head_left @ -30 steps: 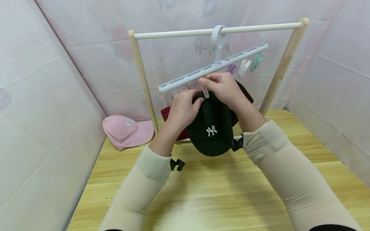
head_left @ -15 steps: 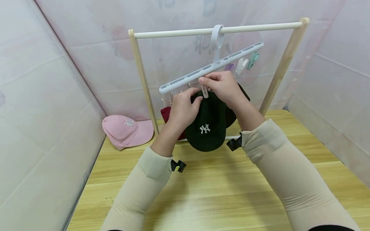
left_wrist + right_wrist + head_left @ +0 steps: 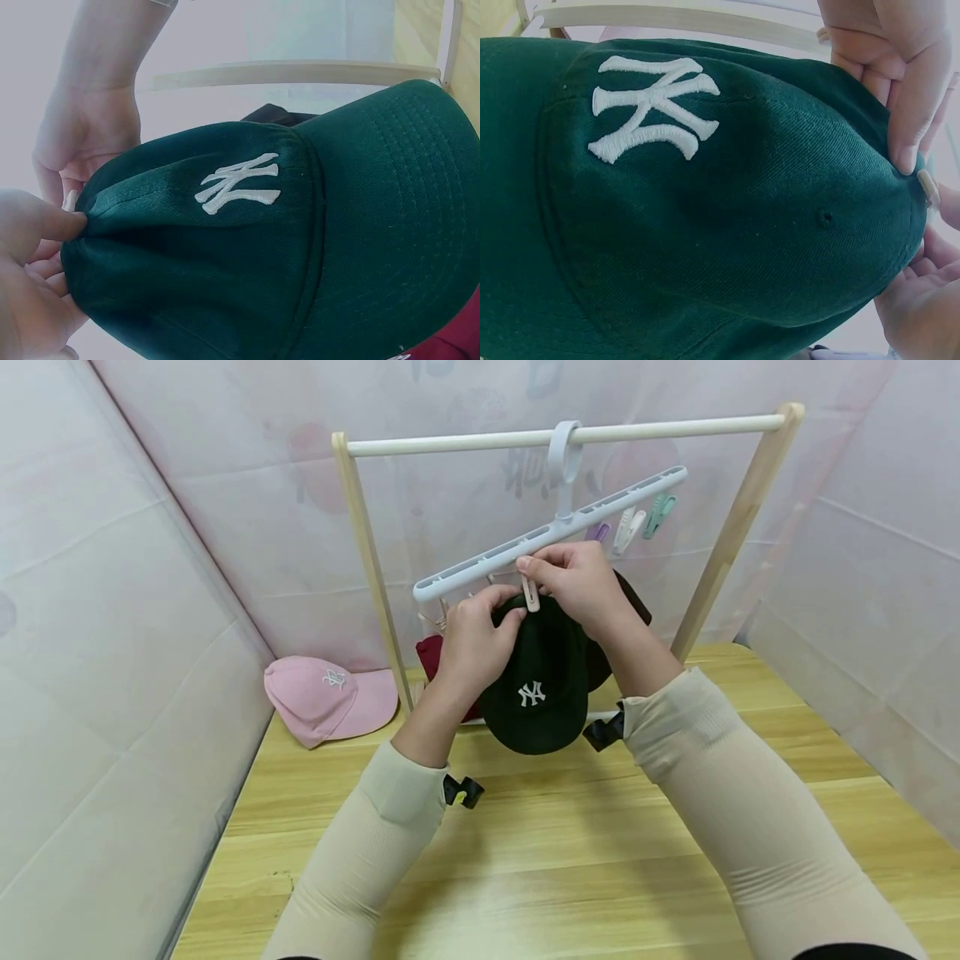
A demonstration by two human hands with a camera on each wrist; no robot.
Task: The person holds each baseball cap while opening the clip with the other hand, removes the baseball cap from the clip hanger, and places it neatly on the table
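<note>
Right hand (image 3: 581,578) pinches a pale clip (image 3: 531,594) under the white clip hanger (image 3: 551,532); left hand (image 3: 474,639) grips the crown edge of the dark green cap (image 3: 540,685), holding it up to that clip. Step in hand: clipping the cap. Next, seemingly, the clip must close on fabric. The cap hangs brim-down, white embroidered logo facing forward, above the wooden table (image 3: 525,860).
</note>
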